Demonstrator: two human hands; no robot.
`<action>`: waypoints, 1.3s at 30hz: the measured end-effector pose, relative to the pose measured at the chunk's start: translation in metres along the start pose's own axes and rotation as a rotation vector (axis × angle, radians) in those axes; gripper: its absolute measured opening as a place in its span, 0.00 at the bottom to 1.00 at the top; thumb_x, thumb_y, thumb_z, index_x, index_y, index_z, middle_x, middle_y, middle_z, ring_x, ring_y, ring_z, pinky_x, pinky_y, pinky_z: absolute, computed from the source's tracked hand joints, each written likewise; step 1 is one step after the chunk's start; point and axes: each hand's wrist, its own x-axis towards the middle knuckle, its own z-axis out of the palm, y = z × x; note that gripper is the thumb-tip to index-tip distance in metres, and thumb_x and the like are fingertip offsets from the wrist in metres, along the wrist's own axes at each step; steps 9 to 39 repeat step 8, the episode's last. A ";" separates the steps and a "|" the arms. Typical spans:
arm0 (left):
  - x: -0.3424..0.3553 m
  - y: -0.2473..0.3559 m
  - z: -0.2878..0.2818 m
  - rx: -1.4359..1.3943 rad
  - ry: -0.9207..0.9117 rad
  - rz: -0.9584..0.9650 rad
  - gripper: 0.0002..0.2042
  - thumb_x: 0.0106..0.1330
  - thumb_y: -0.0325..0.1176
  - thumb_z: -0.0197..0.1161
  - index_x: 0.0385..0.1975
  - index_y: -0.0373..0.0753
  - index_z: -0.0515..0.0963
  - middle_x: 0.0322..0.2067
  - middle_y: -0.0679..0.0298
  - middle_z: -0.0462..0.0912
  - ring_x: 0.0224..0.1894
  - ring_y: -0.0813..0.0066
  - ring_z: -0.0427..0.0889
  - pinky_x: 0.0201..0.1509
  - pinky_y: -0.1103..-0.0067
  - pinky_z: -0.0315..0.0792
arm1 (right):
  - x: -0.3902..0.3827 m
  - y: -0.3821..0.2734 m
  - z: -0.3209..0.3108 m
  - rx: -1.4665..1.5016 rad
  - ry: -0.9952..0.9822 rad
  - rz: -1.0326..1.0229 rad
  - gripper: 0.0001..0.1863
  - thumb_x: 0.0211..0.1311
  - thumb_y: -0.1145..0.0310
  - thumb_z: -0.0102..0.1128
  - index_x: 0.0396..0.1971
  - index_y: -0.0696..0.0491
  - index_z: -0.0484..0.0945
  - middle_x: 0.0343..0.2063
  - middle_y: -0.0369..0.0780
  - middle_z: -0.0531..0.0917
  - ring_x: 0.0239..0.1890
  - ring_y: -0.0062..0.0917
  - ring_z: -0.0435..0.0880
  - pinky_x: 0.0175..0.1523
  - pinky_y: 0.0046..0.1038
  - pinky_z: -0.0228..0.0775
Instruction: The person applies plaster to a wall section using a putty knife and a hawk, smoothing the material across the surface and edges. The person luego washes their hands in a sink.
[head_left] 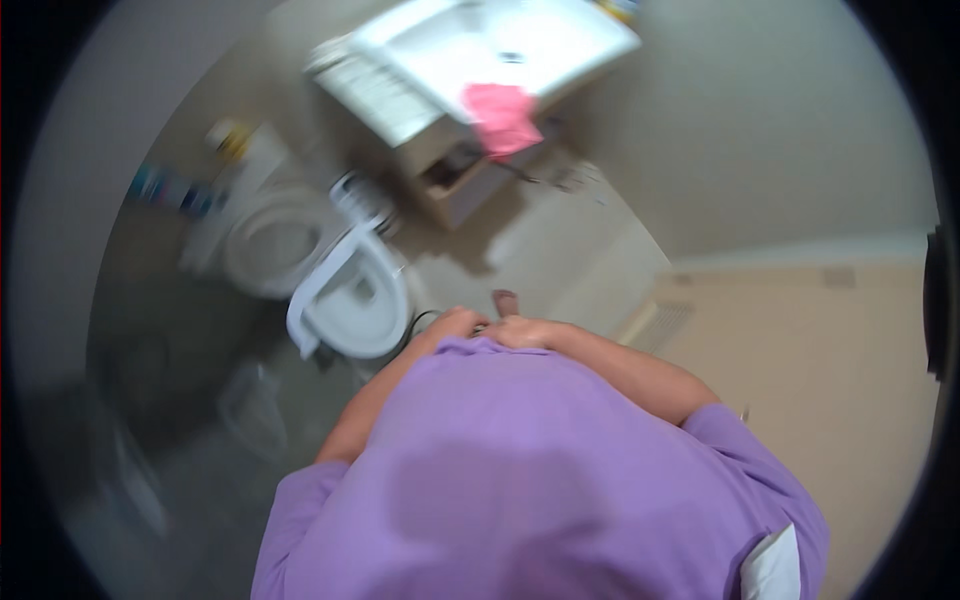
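Note:
My left hand (458, 322) and my right hand (522, 332) meet at my waist, just beyond the hem of the purple shirt (520, 410) I wear. The fingers of both are curled in close together. A small dark, shiny bit shows between them, too blurred to name, and the shirt's bulge hides part of the hands. By the left hand, a thin dark cord-like loop (422, 318) curves out. One bare foot (506, 302) shows on the floor past the right hand.
A white toilet (375, 305) with its lid raised stands to the left. Ahead is a white sink (440, 50) on a cabinet with an open drawer (455, 180); a pink cloth (503, 118) hangs over its edge. A beige floor area (800, 370) lies right.

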 end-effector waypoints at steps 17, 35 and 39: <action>-0.064 0.024 0.066 -0.203 0.465 -0.353 0.21 0.52 0.33 0.73 0.47 0.37 0.84 0.37 0.45 0.87 0.45 0.45 0.86 0.51 0.60 0.78 | 0.086 0.056 0.035 -0.478 -0.694 0.097 0.26 0.75 0.51 0.45 0.66 0.46 0.73 0.62 0.45 0.77 0.67 0.38 0.73 0.70 0.39 0.62; -0.064 0.024 0.066 -0.203 0.465 -0.353 0.21 0.52 0.33 0.73 0.47 0.37 0.84 0.37 0.45 0.87 0.45 0.45 0.86 0.51 0.60 0.78 | 0.086 0.056 0.035 -0.478 -0.694 0.097 0.26 0.75 0.51 0.45 0.66 0.46 0.73 0.62 0.45 0.77 0.67 0.38 0.73 0.70 0.39 0.62; -0.064 0.024 0.066 -0.203 0.465 -0.353 0.21 0.52 0.33 0.73 0.47 0.37 0.84 0.37 0.45 0.87 0.45 0.45 0.86 0.51 0.60 0.78 | 0.086 0.056 0.035 -0.478 -0.694 0.097 0.26 0.75 0.51 0.45 0.66 0.46 0.73 0.62 0.45 0.77 0.67 0.38 0.73 0.70 0.39 0.62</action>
